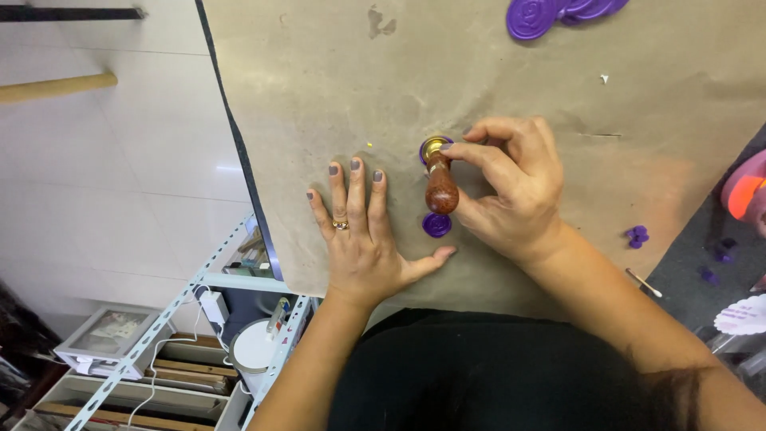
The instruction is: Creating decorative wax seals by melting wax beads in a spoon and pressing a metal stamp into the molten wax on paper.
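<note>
My right hand [515,187] grips a seal stamp [440,182] with a reddish wooden handle and a brass head. The brass head presses onto a purple wax blob [424,148] on the brown paper sheet [319,96]. A finished purple wax seal [436,225] lies just below the handle. My left hand [359,235] rests flat on the paper, palm down, fingers spread, a ring on one finger, left of the stamp and holding nothing.
More purple wax seals [533,16] lie at the paper's far edge. Small purple wax bits [637,236] and a thin stick [643,282] sit at the right. A metal shelf [203,319] with boxes stands below the table's left edge, over white floor tiles.
</note>
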